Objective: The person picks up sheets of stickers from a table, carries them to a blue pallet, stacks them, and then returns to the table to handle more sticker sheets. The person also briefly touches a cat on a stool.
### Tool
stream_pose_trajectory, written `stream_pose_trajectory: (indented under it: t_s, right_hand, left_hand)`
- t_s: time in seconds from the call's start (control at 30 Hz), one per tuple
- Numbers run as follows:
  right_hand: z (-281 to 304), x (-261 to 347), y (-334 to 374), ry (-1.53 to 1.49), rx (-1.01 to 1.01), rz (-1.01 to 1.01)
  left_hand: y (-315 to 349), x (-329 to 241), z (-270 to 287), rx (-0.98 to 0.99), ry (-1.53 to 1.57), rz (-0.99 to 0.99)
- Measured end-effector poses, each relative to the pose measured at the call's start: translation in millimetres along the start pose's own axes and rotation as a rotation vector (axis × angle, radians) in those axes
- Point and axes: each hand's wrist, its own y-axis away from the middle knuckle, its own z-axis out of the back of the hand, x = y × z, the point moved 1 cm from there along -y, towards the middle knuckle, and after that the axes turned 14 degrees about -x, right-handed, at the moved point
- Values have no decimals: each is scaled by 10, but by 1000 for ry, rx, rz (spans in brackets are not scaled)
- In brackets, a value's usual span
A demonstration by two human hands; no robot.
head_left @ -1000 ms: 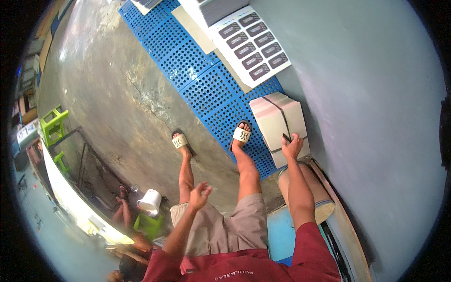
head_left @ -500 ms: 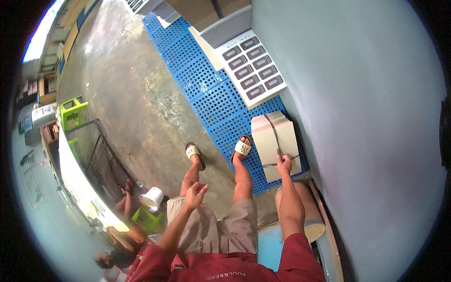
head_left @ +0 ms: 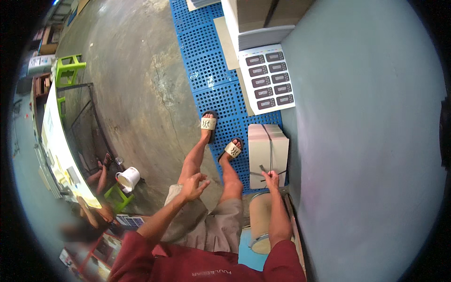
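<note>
A tall stack of pale cardboard sheets [head_left: 267, 155], bound with dark strapping, stands on the blue perforated mat [head_left: 220, 102] by the wall. My right hand [head_left: 271, 180] is closed on the black strap [head_left: 269, 149] at the stack's near end, where the bands cross and a loose end sticks out. In front of my thighs hangs my left hand [head_left: 193, 188], its fingers loosely bent and apart with nothing in them. Just beyond the strapped stack lies a pile of white sheets [head_left: 266, 80] printed with dark rounded labels.
A grey wall [head_left: 357, 141] runs along the right. Close to my right arm is a brown drum [head_left: 261, 216]. To the left are a white bucket [head_left: 128, 179], a green stool [head_left: 118, 197], and a long table [head_left: 63, 150] with another person beside it.
I have stepped forward and right, my left foot now on the mat. My view has turned, and my right hand stays at the strap, now nearer the stack's near edge.
</note>
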Motion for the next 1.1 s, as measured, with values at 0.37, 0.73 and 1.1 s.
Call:
stream_pose_trajectory:
  t_s: [0.37, 0.73, 1.1]
  right_hand:
    - [667, 1053, 785, 195, 74, 17]
    - [1742, 3169, 1703, 217, 149, -180]
    - [2163, 4592, 1531, 16, 78, -213]
  left_hand:
    - [-1144, 124, 337, -139, 29, 172]
    - [-837, 204, -912, -9, 810, 1091]
    - [-2176, -1233, -543, -65, 1250, 771]
